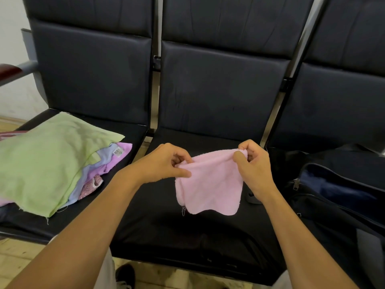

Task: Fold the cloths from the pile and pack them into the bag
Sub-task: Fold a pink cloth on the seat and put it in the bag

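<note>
**Pink cloth held over the middle seat**

A row of dark padded seats [208, 226] carries everything. Over the middle seat hangs the pink cloth [210, 188], its top corners pinched by the left hand [164, 163] and right hand [253, 163]. It looks light, limp, fluffy; best gripped at corners. Pile [50, 161] at left, open bag [337, 197] at right.

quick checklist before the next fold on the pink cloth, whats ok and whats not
1. Both hands on the cloth: left hand and right hand each pinch the top edge of the pink cloth. Ok.
2. Cloth off the seat: it hangs over the middle seat; whether its lower edge touches cannot be told.
3. Cloth flat and even: the lower edge is wavy and the left corner bunched. Not ok.
4. Bag ready: the dark bag on the right stands unzipped and open. Ok.
5. Pile out of the way: the pile, green cloth on top, lies on the left seat, apart from the hands. Ok.
</note>
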The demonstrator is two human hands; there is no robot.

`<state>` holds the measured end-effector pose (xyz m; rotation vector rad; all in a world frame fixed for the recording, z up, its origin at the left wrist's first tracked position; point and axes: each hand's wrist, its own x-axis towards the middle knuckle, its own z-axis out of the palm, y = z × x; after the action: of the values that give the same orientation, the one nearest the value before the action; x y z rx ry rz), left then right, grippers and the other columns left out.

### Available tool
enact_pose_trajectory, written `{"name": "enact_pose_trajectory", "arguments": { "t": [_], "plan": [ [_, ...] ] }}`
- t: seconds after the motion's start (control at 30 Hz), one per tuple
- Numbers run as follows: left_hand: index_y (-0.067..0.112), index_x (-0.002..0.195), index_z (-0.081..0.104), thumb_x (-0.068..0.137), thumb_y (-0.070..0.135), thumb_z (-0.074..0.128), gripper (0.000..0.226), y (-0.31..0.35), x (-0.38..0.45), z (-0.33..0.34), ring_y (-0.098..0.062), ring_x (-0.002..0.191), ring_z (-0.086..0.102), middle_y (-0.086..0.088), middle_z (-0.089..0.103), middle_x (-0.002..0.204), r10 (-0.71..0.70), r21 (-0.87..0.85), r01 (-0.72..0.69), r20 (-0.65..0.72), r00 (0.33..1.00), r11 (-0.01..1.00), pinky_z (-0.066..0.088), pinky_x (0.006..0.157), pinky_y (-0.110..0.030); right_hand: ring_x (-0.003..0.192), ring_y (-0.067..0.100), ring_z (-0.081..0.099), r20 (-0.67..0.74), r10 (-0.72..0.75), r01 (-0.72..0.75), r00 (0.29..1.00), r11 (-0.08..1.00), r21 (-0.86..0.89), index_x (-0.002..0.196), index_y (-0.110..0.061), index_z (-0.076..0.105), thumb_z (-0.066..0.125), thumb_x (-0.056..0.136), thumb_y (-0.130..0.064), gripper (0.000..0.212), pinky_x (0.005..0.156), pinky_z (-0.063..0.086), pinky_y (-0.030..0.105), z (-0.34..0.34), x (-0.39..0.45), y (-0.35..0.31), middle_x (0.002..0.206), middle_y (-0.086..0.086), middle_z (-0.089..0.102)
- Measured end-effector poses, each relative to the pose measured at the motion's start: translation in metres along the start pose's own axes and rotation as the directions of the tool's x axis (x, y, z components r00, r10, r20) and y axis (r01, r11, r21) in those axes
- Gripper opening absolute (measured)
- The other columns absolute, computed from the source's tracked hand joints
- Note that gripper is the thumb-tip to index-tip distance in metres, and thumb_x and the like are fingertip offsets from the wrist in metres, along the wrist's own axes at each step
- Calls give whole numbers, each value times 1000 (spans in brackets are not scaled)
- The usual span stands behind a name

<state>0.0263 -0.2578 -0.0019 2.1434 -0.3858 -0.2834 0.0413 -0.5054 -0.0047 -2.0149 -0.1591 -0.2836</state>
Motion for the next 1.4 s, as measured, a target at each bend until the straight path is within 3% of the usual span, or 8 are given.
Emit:
{"name": "enact_pose_trajectory", "arguments": {
  "t": [0.27, 0.43, 0.6, 0.83, 1.0, 1.17, 1.3, 1.4],
  "plan": [
    [27, 95, 63, 87, 13, 63, 16, 1, 1, 3, 0, 77, 58, 13, 61, 90, 18, 203, -15, -17, 1000, 979, 45, 66, -18, 72, 12, 55, 90, -13, 10, 996, 1000, 29, 73, -19, 55, 60, 86, -8, 18, 64, 47, 27, -2, -4, -4, 73, -5, 56],
    [18, 106, 71, 87, 11, 66, 21, -3, 2, -1, -9, 93, 58, 10, 59, 102, 1, 353, 2, -10, 1000, 935, 50, 80, -22, 79, 4, 64, 79, -20, 24, 997, 999, -48, 84, -20, 62, 71, 85, -5, 17, 62, 54, 13, -1, -8, -4, 85, -11, 64],
    [26, 62, 50, 89, 14, 59, 31, 3, 2, 5, -11, 77, 50, 12, 45, 88, -130, 419, 75, 105, 986, 905, 37, 64, -20, 81, 5, 66, 89, -24, 27, 996, 999, -31, 83, -24, 63, 72, 84, -5, 21, 65, 56, 15, 3, -9, -6, 85, -11, 66],
    [20, 67, 49, 93, 14, 50, 27, 7, 3, 10, -14, 77, 47, 5, 40, 87, -215, 435, 102, 221, 951, 895, 38, 65, -24, 84, 2, 65, 122, -38, 38, 992, 999, 4, 80, -26, 63, 71, 84, -4, 23, 66, 58, 17, 6, -10, -5, 84, -11, 66],
    [19, 70, 57, 89, 13, 56, 20, 5, 4, 5, -14, 77, 54, 5, 47, 88, -138, 383, 107, 55, 989, 918, 42, 63, -21, 82, 4, 66, 108, -23, 23, 994, 1000, -3, 80, -26, 62, 72, 84, -5, 23, 64, 58, 17, 6, -9, -3, 84, -11, 67],
    [9, 95, 75, 84, 9, 64, 15, -5, 4, -3, -10, 86, 56, 11, 53, 96, 0, 414, 46, -110, 994, 909, 49, 72, -19, 86, 11, 67, 117, -30, 33, 993, 999, -21, 85, -21, 62, 74, 82, -5, 20, 69, 59, 23, 6, -9, -1, 89, -6, 67],
    [16, 96, 70, 82, -1, 63, 23, 7, 2, -2, -9, 86, 56, 8, 56, 94, 106, 281, -32, -253, 962, 959, 48, 74, -20, 88, 18, 65, 86, -76, 74, 993, 997, 22, 87, -21, 57, 70, 84, -2, 23, 70, 60, 34, 7, -6, -3, 89, -3, 63],
    [28, 105, 54, 82, -6, 56, 40, 12, 2, 2, -10, 78, 55, 7, 54, 87, 72, 170, -39, -192, 979, 985, 46, 64, -18, 89, 15, 62, 98, -130, 123, 987, 990, 66, 89, -23, 55, 64, 86, 1, 26, 72, 58, 33, 9, -6, -5, 88, -9, 60]
  ]
}}
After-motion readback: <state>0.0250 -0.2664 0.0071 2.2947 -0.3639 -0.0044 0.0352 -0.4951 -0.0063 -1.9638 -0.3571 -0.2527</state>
